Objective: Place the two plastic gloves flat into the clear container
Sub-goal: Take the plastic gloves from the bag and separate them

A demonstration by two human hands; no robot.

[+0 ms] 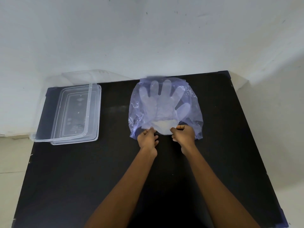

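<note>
Thin clear plastic gloves [162, 101] lie flat, fingers pointing away from me, inside a bluish translucent plastic bag [194, 112] at the far middle of the black table [82, 170]. I cannot tell one glove from the other; they look stacked. My left hand [147, 139] pinches the glove cuff at the bag's near opening. My right hand [184, 135] pinches the same cuff edge a little to the right. The clear container [41, 127] stands at the far left of the table, open on top.
The container's clear lid [97, 112] lies under or beside it on the right. A white wall rises just behind the table's far edge. Pale floor shows past the table's left and right edges.
</note>
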